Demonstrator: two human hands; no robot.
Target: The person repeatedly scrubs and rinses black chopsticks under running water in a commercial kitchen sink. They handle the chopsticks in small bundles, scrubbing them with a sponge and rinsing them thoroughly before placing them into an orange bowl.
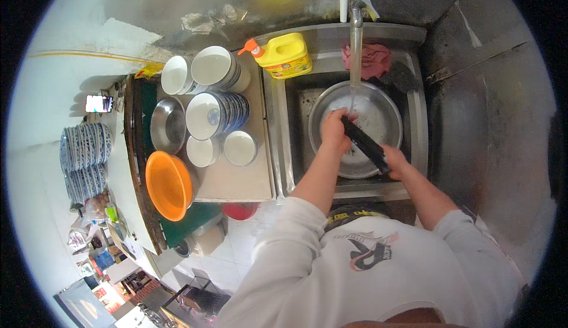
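Observation:
Over the sink I hold a long, dark black object (367, 144), slanting from upper left to lower right; its exact kind I cannot make out. My left hand (336, 130) grips its upper end, close to the thin stream from the faucet (356, 38). Around the lower end the fingers of my right hand (395, 162) are closed. Beneath both hands a round metal basin (390, 112) sits in the metal sink (419, 121), with some water and small dark bits in it.
Left of the sink, a board (236, 183) carries stacked white bowls (204, 115), a metal bowl (167, 124) and an orange basin (167, 186). A yellow pump bottle (287, 56) stands at the sink's back left corner. A pink cloth (373, 60) lies behind the basin.

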